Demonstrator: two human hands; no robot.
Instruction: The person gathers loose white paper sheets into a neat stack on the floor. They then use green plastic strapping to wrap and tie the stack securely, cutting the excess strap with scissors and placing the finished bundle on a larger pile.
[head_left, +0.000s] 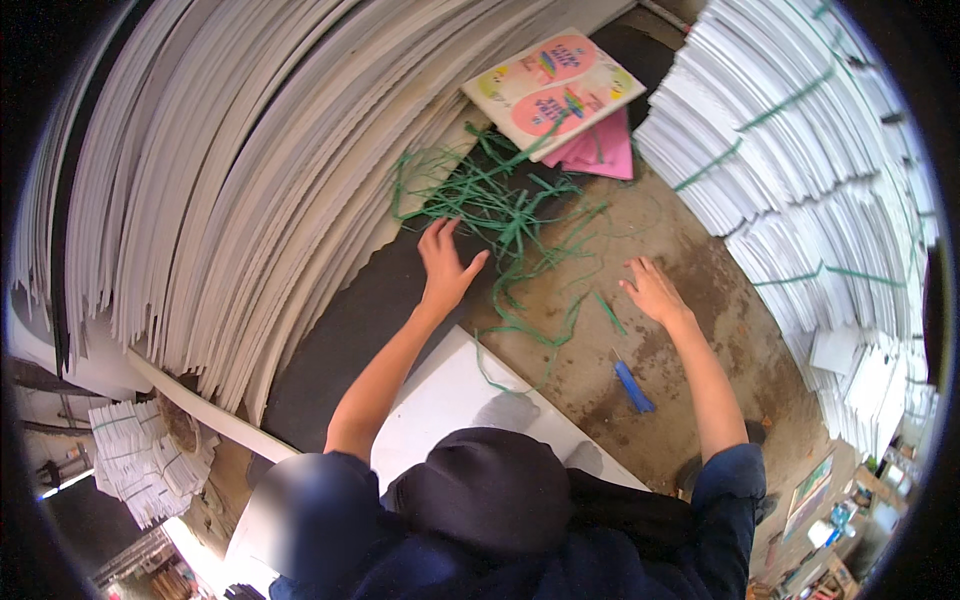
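A loose tangle of green plastic strapping [510,205] lies ahead of me, across a black surface and the stained floor. At its near left edge is my left hand [450,265], thumb and fingers spread, gripping nothing; whether the fingertips touch the strips I cannot tell. My right hand [656,293] is out over the floor to the right, its fingers stretched and holding nothing. Below it lies a small tool with a blue handle [632,388] and a thin tip. A short green strip piece [610,313] is just left of that hand.
Tall stacks of white sheets [250,150] curve along the left. More strapped white bundles [790,130] rise on the right. At the far side, printed cartons [555,85] sit on pink sheets [605,150]. A white board [455,390] lies close before me.
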